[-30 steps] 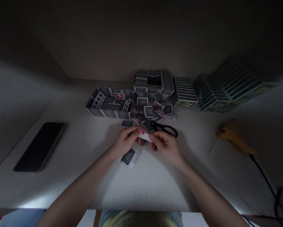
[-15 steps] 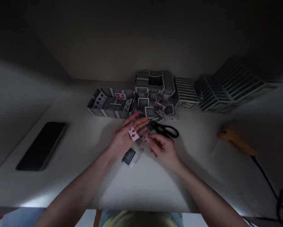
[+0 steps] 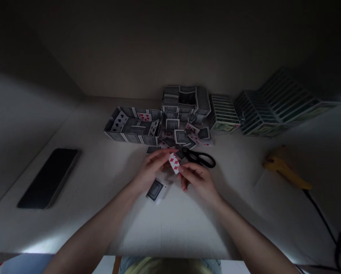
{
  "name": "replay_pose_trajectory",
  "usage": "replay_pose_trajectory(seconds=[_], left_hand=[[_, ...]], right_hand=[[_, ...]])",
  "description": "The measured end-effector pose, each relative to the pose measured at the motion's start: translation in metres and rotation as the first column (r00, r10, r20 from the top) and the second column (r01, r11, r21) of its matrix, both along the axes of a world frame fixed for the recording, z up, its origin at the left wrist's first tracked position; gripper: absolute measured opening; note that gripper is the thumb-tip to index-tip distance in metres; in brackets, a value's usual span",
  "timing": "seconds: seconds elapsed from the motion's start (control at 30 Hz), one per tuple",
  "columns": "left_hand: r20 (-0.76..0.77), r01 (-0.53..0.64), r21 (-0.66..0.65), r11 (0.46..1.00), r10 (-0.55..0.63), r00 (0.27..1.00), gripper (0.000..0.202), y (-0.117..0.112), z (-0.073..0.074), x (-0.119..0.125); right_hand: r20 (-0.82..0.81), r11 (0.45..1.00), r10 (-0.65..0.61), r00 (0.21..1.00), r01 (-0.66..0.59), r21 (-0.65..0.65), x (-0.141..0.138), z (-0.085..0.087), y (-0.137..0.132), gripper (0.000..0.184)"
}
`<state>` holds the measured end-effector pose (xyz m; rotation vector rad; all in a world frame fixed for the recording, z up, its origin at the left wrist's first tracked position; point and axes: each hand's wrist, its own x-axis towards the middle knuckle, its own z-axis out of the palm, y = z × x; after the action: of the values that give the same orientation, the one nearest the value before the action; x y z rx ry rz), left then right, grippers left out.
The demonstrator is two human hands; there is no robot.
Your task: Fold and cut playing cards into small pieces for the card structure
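Note:
A small playing card piece with red diamonds [image 3: 174,163] is held up between my two hands. My left hand [image 3: 151,167] grips its upper left edge with thumb and fingers. My right hand [image 3: 197,179] pinches its lower right corner. Just below the left hand, a patterned card piece [image 3: 155,190] lies on the table beside a white one. Black-handled scissors [image 3: 200,156] rest right behind my right hand, their blades partly over a pile of cut playing cards [image 3: 181,137].
Behind the pile stand an open box made of cards [image 3: 133,133] and a taller card structure [image 3: 186,102]. Slatted card structures [image 3: 224,112] line the back right. A yellow glue gun [image 3: 286,169] with a black cord lies right, a phone [image 3: 49,179] left.
The diamond card lying on my open left palm is now upright between both hands. My left fingers have closed onto it, and my right fingertips have met its corner.

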<state>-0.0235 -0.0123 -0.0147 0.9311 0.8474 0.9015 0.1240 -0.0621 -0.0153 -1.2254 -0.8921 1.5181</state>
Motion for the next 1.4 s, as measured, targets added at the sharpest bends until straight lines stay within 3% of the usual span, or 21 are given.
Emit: replay_pose_trajectory(seconds=[0.13, 0.47, 0.8, 0.97, 1.17, 1.27, 1.4], left_hand=[[-0.160, -0.078, 0.089, 0.993, 0.092, 0.983, 0.023, 0.002, -0.001, -0.001], [-0.106, 0.008, 0.088, 0.996, 0.001, 0.994, 0.022, 0.002, -0.001, 0.000], [-0.187, -0.023, 0.153, 0.988, 0.052, 0.981, 0.022, 0.005, -0.006, 0.000], [-0.299, 0.098, 0.240, 0.966, -0.022, 0.954, 0.024, 0.003, -0.008, -0.002], [-0.579, 0.313, 0.410, 0.857, -0.020, 0.815, 0.023, 0.000, -0.003, -0.004], [-0.603, 0.358, 0.447, 0.820, -0.019, 0.797, 0.022, 0.001, -0.001, -0.008], [-0.602, 0.348, 0.468, 0.812, 0.005, 0.798, 0.019, 0.006, -0.001, -0.014]], right_hand=[[0.050, 0.999, -0.031, 0.998, 0.030, 0.032, 0.004, 0.000, 0.002, 0.025], [0.015, 0.993, -0.119, 0.993, 0.119, 0.006, 0.010, 0.002, 0.007, 0.037], [-0.007, 0.993, -0.120, 0.993, 0.120, 0.004, 0.010, 0.001, 0.008, 0.041], [0.061, 0.999, -0.053, 0.997, 0.053, 0.003, 0.007, -0.003, 0.007, 0.033], [0.071, 0.998, 0.004, 0.997, 0.001, -0.069, 0.006, -0.006, 0.005, 0.032], [0.090, 0.996, -0.014, 0.996, 0.022, -0.086, 0.006, -0.007, 0.005, 0.033], [0.109, 0.997, -0.043, 0.993, 0.050, -0.066, 0.007, -0.007, 0.007, 0.033]])
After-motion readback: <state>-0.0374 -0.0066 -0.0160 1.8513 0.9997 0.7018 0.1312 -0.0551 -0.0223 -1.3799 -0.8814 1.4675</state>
